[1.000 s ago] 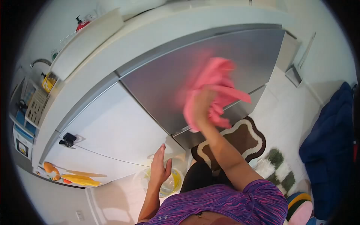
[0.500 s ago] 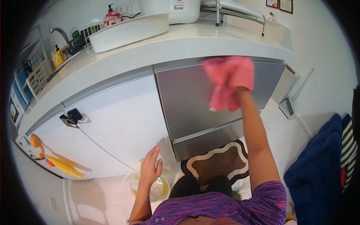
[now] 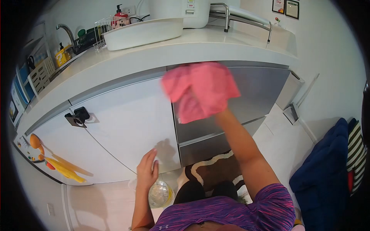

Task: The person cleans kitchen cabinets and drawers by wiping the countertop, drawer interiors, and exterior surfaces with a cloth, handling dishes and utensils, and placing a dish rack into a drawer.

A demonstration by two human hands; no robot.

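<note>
One pink cloth [image 3: 202,90], blurred and bunched, spreads across the upper silver panel [image 3: 250,90], its left part overlapping the edge of the white door [image 3: 125,119]. It sits just below the front edge of the surface [image 3: 241,45]; contact with the panel cannot be judged. The right hand's grip [image 3: 221,114] clasps it from below, the fingers hidden by the fabric. The left hand's grip [image 3: 147,169] has its fingers extended, near the lower part of the white door, with a shadow beside it. Below that hand, a clear container [image 3: 159,194] stands on the floor [image 3: 111,200], near a brown rug [image 3: 217,171] with a cream band. A black holder [image 3: 79,116] is mounted on the cabinet front to the left. Up on the surface are a white tub [image 3: 144,34], a wire rack [image 3: 101,36] and a white appliance [image 3: 198,15]. Off to the right, a dustpan [image 3: 291,114] stands near the wall, beyond a dark blue cushion [image 3: 322,161].
</note>
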